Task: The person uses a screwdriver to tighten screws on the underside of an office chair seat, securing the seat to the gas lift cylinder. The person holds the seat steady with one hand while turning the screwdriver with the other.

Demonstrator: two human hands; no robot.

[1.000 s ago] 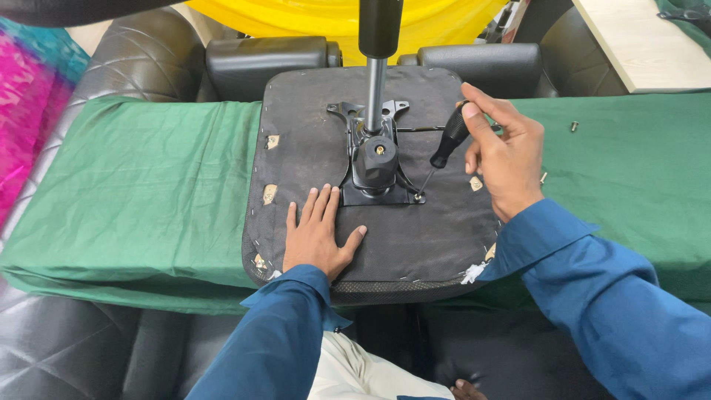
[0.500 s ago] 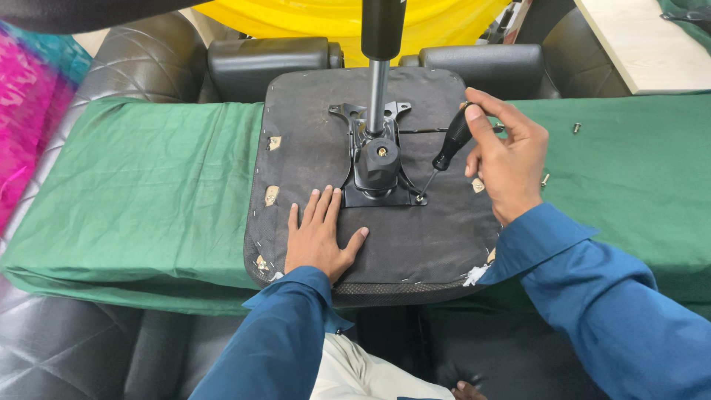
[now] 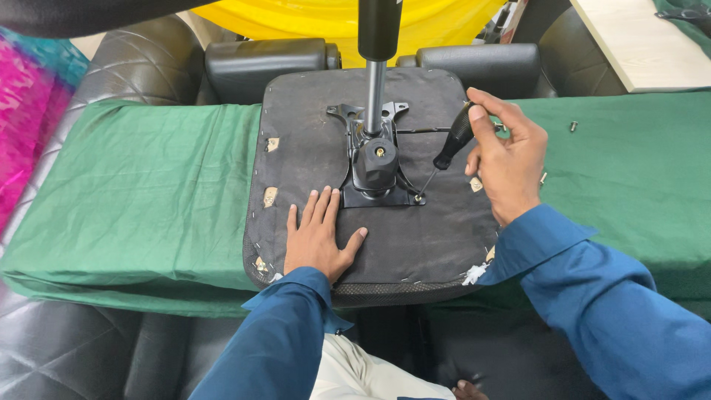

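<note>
An upturned black chair seat (image 3: 304,126) lies underside up on a green cloth (image 3: 148,192). A black metal mechanism plate (image 3: 376,167) with a gas-lift column (image 3: 376,67) is mounted at its middle. My left hand (image 3: 317,237) rests flat, fingers spread, on the seat's near left part. My right hand (image 3: 507,152) grips a black-handled screwdriver (image 3: 453,137), tilted, with its tip at a screw at the plate's near right corner (image 3: 419,197).
The cloth covers a black leather sofa (image 3: 67,348). Two chair armrests (image 3: 266,63) lie behind the seat. A loose screw (image 3: 572,127) sits on the cloth at right. A pale wooden table (image 3: 644,44) stands at the top right, pink fabric (image 3: 29,118) at left.
The right hand has shifted slightly with the screwdriver, whose tip stays at the plate's corner. The left hand has stayed flat on the seat.
</note>
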